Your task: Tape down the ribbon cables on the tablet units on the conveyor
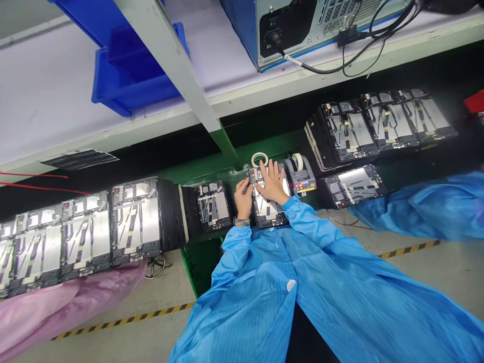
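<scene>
An opened tablet (266, 208) with silver battery panels and flat cables lies on the green bench directly in front of me. My right hand (273, 185) rests flat across its upper part, fingers stretched out and spread. At the tablet's upper left edge, my left hand (244, 199) has its fingers bent and drawn together; whatever they may pinch is too small to make out. Just beyond the tablet lies a roll of pale tape (259, 160). A grey tape dispenser (302, 177) carrying another roll stands close by on the right.
One more opened tablet (214, 205) lies left of my hands, beside long stacks of tablets (136, 222). More stacks (350, 132) and a single tablet (355, 185) are at right. Co-workers' sleeves, pink (75, 302) and blue (427, 206), flank me. A shelf post (177, 63) stands ahead.
</scene>
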`<action>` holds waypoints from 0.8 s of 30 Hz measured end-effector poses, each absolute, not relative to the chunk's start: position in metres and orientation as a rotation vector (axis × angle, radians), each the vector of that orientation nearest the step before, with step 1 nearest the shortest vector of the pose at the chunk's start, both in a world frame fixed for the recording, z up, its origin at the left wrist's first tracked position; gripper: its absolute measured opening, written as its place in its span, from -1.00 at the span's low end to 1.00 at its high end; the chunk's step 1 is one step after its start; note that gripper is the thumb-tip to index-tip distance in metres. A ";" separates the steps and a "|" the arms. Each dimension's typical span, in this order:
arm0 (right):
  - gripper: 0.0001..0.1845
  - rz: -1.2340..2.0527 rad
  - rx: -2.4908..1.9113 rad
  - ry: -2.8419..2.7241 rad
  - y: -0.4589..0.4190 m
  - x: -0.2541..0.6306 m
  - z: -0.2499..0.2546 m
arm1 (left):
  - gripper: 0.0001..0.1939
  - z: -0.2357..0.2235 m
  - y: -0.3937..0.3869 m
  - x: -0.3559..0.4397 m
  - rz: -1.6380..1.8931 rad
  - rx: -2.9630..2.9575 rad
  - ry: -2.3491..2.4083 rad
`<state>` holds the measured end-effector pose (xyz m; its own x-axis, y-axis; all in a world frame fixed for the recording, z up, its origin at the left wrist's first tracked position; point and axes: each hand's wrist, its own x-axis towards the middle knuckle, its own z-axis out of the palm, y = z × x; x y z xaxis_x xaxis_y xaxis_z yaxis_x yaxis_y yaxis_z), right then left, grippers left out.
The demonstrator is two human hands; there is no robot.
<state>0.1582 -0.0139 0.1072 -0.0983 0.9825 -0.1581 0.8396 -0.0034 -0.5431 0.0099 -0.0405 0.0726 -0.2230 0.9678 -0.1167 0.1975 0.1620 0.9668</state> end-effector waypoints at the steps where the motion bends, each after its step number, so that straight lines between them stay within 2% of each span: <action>1: 0.06 0.768 -1.902 -2.004 -0.013 0.158 0.107 | -0.64 0.072 -0.040 0.010 1.141 1.153 1.592; 9: 0.06 0.760 -1.903 -1.979 -0.015 0.156 0.109 | -0.67 0.073 -0.039 0.014 1.201 1.104 1.620; 15: 0.01 0.682 -1.893 -2.037 -0.021 0.156 0.114 | -0.59 0.075 -0.039 0.017 1.206 1.124 1.638; 24: 0.04 0.686 -1.900 -1.986 -0.015 0.148 0.121 | -0.54 0.064 -0.027 0.012 1.256 0.942 1.558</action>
